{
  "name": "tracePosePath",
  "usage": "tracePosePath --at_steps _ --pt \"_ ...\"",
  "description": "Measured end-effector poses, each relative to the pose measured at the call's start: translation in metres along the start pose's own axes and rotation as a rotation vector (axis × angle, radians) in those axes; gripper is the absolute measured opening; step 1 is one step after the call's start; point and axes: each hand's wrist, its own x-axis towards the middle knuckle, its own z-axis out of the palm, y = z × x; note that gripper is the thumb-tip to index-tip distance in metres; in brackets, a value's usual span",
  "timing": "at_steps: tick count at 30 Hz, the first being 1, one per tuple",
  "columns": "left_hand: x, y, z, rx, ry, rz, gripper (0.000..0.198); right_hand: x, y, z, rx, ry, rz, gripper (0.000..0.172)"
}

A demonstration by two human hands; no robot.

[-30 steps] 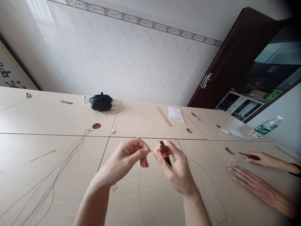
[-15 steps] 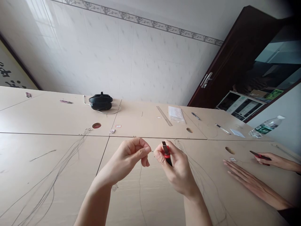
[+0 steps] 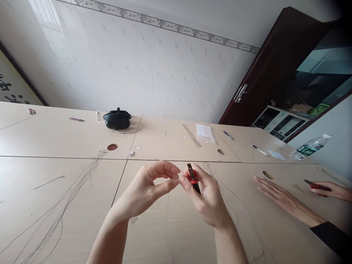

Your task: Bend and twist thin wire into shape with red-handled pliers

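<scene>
Head view down onto a pale table. Right hand closed round a red-and-black tool (exact kind hard to make out), metal end up, thumb tip just left of the tool. Left hand also just left of the tool, thumb and fingers curved with a gap in the middle, tips right beside the right thumb; cannot tell about a pinch there or anything caught in it. Thin wire trailing down from behind the left hand, below and to the left of the tool. Bundle of wires well to the left of the tool, black case up and left of it, ruler and plastic packet beyond it. Far to the right of the tool, another person's flat hand on the table and gripping hand on a second red tool, with a water bottle farther back on that side.
</scene>
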Motion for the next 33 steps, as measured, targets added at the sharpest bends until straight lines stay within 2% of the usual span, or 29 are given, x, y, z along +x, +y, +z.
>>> tracePosePath --at_steps 12,18,28,33 --pt "-0.0020 -0.0041 0.0013 0.205 0.106 -0.032 0.019 -0.0011 -0.0004 -0.0016 0.045 -0.009 0.020 0.018" --pt "-0.0023 -0.0039 0.0006 0.247 0.109 -0.043 0.021 -0.0022 0.0001 -0.0031 0.021 -0.009 0.023 0.019" --pt "-0.0015 -0.0027 -0.0004 0.152 0.095 -0.037 0.018 -0.0015 -0.0005 -0.0030 0.019 -0.001 0.021 0.025" --pt "-0.0017 -0.0028 -0.0005 0.185 0.122 -0.042 0.014 -0.0012 -0.0005 -0.0027 0.014 -0.011 0.018 0.024"
